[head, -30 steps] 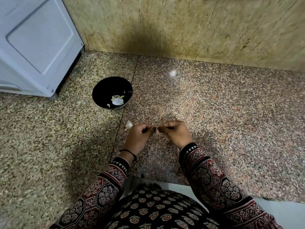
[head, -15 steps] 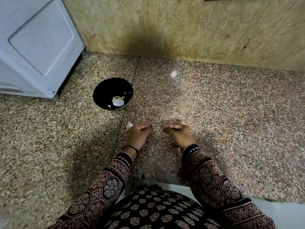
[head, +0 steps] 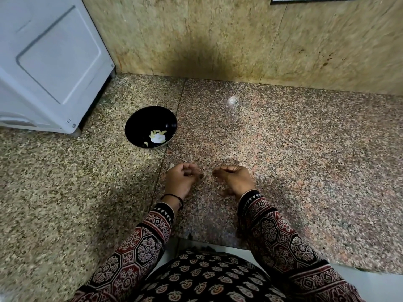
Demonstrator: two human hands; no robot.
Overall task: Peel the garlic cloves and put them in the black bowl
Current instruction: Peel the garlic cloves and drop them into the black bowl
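The black bowl [head: 148, 123] sits apart, beyond the left hand [head: 181, 179].

**One bowl, two hands, a little garlic**

The counter holds one black bowl [head: 139, 118]. In it lie one white clump of garlic [head: 157, 138] and a few yellowish bits, too small to count. There are two hands, the left hand [head: 182, 180] and the right hand [head: 235, 180]. There is also one wristband [head: 174, 196], one pale scrap [head: 171, 166] and one white appliance [head: 54, 62].

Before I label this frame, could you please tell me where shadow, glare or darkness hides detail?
Head view: dark shadow on the wall; head view: small bright spot, likely glare, on the counter; head view: bowl interior nearly black.
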